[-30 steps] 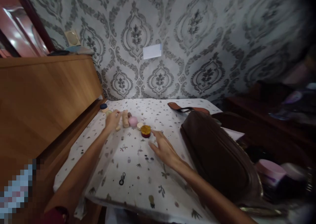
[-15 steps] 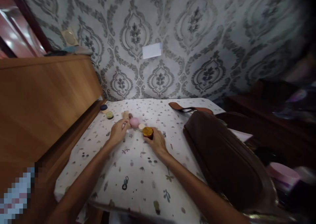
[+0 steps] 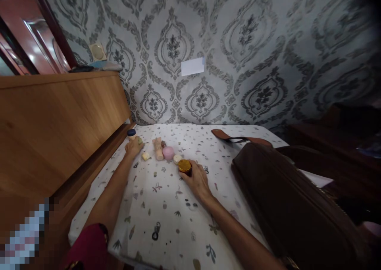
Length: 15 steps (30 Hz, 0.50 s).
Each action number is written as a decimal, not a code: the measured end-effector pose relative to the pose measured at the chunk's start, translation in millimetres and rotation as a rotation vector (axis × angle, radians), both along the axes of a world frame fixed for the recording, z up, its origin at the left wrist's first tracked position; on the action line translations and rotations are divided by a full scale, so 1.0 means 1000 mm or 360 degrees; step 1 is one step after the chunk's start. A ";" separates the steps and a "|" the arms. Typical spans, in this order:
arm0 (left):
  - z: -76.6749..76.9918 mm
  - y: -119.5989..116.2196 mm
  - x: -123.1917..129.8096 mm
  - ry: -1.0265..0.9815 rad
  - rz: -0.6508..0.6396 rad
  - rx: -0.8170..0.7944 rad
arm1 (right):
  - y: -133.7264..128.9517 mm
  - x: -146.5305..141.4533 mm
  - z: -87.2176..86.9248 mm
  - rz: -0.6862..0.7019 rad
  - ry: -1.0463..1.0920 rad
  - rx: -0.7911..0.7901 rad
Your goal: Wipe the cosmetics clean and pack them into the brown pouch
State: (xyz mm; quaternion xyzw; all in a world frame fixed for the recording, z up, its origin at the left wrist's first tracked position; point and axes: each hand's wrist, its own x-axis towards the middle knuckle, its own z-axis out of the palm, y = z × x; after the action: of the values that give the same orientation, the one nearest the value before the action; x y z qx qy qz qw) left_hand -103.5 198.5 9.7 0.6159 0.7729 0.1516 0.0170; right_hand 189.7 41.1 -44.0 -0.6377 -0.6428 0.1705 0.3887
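Observation:
My right hand (image 3: 197, 178) is closed around a dark amber jar with a gold lid (image 3: 185, 165), which stands upright on the cloth. Over at the far left, my left hand (image 3: 133, 147) has its fingers round a small jar with a green lid (image 3: 140, 141), mostly covered by the hand. Just behind it is a jar with a dark blue lid (image 3: 131, 133). Between the hands lie a beige tube (image 3: 158, 149), a round pink container (image 3: 168, 153), a small cream-lidded jar (image 3: 177, 159) and a little pale yellow item (image 3: 145, 156). A small brown item (image 3: 163, 143) is partly hidden behind the pink container.
White printed cloth (image 3: 166, 214) covers the table. A large dark brown bag (image 3: 285, 198) with a tan strap (image 3: 222, 135) takes up the right side. A wooden panel (image 3: 65, 123) borders the left, and a patterned wall (image 3: 226, 55) rises behind.
My left hand has moved left from beside the beige tube to the green-lidded jar. The pale yellow item now shows on the cloth. My right hand still holds the amber jar.

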 end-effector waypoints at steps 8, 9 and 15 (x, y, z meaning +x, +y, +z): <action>-0.006 0.001 -0.016 -0.0072 -0.0220 -0.0011 | 0.006 0.001 -0.010 0.0010 -0.0067 0.0082; -0.006 0.000 -0.017 -0.0107 -0.0256 -0.0007 | 0.006 0.001 -0.011 0.0010 -0.0069 0.0094; -0.009 -0.015 -0.016 -0.0488 -0.0442 0.0111 | 0.006 0.000 -0.015 0.0008 -0.0081 0.0155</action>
State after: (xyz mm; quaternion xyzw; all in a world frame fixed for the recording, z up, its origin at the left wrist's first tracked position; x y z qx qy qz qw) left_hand -119.3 183.1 1.2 0.6863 0.6634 0.2664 0.1339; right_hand 189.9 47.3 -58.9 -0.6206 -0.6617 0.1238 0.4022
